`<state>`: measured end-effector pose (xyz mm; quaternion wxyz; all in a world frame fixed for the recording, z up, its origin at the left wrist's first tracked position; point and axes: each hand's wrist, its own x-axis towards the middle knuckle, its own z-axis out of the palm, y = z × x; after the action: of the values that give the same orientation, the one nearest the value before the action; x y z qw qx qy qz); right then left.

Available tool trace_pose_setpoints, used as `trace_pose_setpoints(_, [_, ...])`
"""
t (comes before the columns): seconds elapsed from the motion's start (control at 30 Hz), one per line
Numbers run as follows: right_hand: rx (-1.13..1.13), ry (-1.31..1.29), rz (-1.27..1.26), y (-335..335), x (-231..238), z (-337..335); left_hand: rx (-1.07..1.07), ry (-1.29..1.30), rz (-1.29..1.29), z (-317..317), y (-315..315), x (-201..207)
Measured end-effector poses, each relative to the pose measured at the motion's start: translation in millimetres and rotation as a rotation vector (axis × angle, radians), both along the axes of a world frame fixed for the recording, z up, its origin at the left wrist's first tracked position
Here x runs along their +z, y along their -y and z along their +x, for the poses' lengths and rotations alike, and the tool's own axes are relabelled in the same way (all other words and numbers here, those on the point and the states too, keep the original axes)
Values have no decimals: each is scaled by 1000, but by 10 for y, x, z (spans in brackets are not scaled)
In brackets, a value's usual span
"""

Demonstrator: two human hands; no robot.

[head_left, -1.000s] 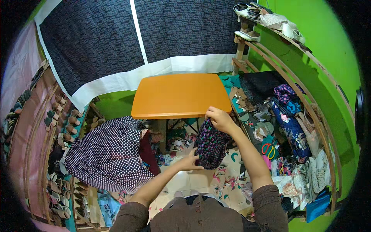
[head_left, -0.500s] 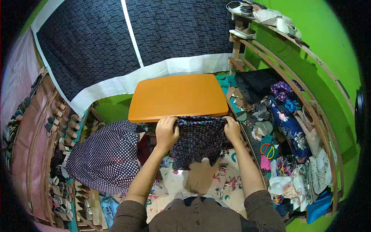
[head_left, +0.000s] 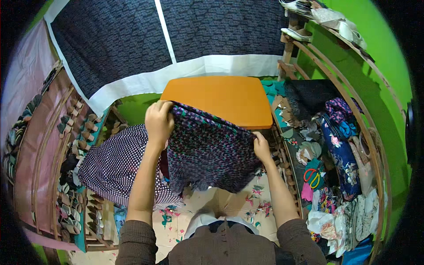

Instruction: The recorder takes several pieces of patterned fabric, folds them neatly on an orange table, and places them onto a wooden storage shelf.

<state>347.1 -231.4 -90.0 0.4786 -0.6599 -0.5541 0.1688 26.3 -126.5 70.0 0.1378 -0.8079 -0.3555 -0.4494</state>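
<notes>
A dark fabric piece (head_left: 212,152) with small purple and green specks hangs stretched between my hands. My left hand (head_left: 159,123) grips its upper left corner, held higher. My right hand (head_left: 261,146) pinches the upper right corner, lower down. The top edge slopes down to the right and looks folded over. Behind the cloth, its front edge partly covered, is an orange tabletop (head_left: 221,95). Left of the cloth lies a dark polka-dot fabric bundle (head_left: 115,159), partly hidden by my left forearm.
Wooden racks hold rows of shoes (head_left: 70,207) at left. On the right shelf are scissors with red and yellow handles (head_left: 312,178), a rolled navy floral fabric (head_left: 340,154) and scraps. Cuttings (head_left: 260,207) litter the floor. A dark curtain (head_left: 110,44) with white borders hangs behind.
My left hand has risen and moved left, my right slightly lower, so the cloth is spread wider and tilted. The view has shifted a little, moving the table rightward in it.
</notes>
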Motion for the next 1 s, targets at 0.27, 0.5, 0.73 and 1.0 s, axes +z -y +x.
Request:
trace_pose_setpoints(0.27, [341, 171, -301, -650, -45, 119, 229, -6, 16, -470, -645, -138])
trace_pose_setpoints(0.5, [43, 165, 150, -1856, 548, 472, 237, -55, -86, -556, -1598, -289])
trace_pose_setpoints(0.73, [-192, 504, 161, -3039, 1406, 588, 212, -136, -138, -500, -2740, -100])
trace_pose_setpoints(1.0, [-308, 866, 251, -4230, 1559, 901, 375, -10, -451, -19, -4020, 21])
